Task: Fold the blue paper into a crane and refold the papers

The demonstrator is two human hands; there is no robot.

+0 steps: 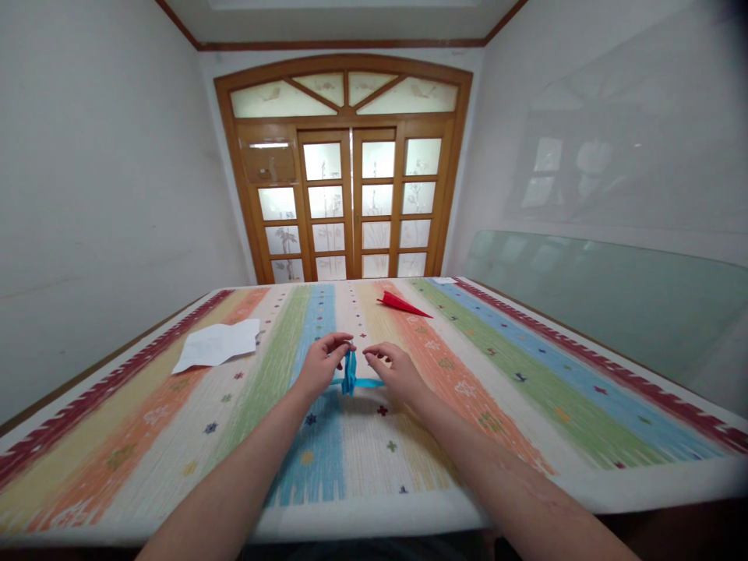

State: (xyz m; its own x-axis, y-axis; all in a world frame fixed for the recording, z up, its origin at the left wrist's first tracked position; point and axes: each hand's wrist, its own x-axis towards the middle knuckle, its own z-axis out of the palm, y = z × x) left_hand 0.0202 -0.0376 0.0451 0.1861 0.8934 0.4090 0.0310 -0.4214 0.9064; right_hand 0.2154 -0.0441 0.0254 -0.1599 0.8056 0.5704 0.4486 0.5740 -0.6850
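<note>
Right now both hands meet over the middle of the bench [526, 436], which is covered by a striped cloth. The left hand [320, 365] has its thumb and forefinger pinched together at the top of a small blue folded paper piece [351, 374]; the remaining fingers are curled loosely. The right hand [398, 369] hovers just beside the same piece, fingers bent and partly open, its fingertips near the upper edge; whether they actually touch the paper I cannot tell. Part of the blue piece stands upright between the hands, and a flat strip of it lies on the cloth toward the right.

In my judgement, the thin standing part is the weak point: a hard pinch or a sideways pull from either hand could tear it or flatten a crease. With only one hand clearly gripping, the paper might also twist.

Farther off, a red folded paper shape [403, 305] lies on the far side, and a white sheet [217, 344] rests to the left, both well apart from the hands.
</note>
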